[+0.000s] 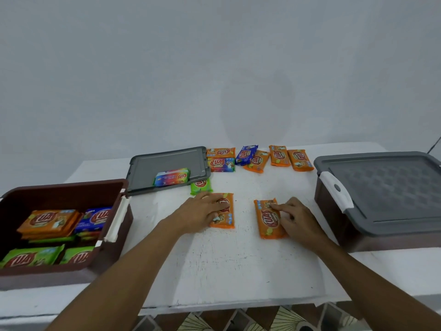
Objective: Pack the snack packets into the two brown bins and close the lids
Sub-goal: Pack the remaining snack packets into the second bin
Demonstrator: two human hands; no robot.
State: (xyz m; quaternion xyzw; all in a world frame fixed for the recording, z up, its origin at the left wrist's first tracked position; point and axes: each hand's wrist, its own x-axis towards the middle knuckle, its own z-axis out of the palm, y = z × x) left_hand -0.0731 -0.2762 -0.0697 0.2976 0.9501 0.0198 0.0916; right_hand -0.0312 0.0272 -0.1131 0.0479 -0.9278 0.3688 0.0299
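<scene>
Under left hand (202,212), orange packet (227,222) (flat)

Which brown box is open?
The brown bin on the left: packets show inside, its grey lid lying beside it. The right bin is covered.

"TUA" — on snack packets (268,222)
</scene>
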